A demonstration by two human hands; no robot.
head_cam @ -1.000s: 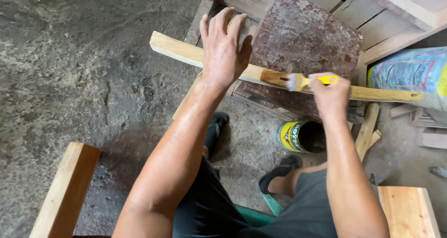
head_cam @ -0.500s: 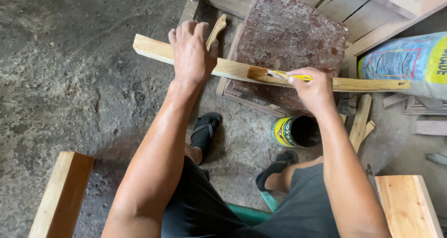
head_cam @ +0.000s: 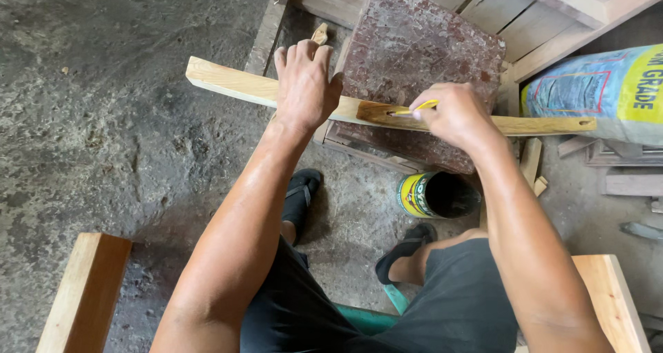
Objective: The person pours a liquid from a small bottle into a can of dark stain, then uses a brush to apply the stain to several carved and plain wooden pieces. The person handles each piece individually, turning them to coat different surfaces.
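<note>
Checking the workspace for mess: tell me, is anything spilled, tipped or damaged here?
Nothing spilled. The open can lies tipped on the floor between the feet. The left hand steadies the wooden strip; the right hand holds a yellow-handled brush on it.

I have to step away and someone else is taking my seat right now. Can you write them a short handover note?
Left hand: pressed flat on the wooden strip, holding it across the reddish slab.
Right hand: grips a yellow-handled brush, bristles on the strip.
Open can: on the floor between the feet.
Done: a darker wet patch beside the brush.
Left: both pale ends of the strip look uncoated.
</note>
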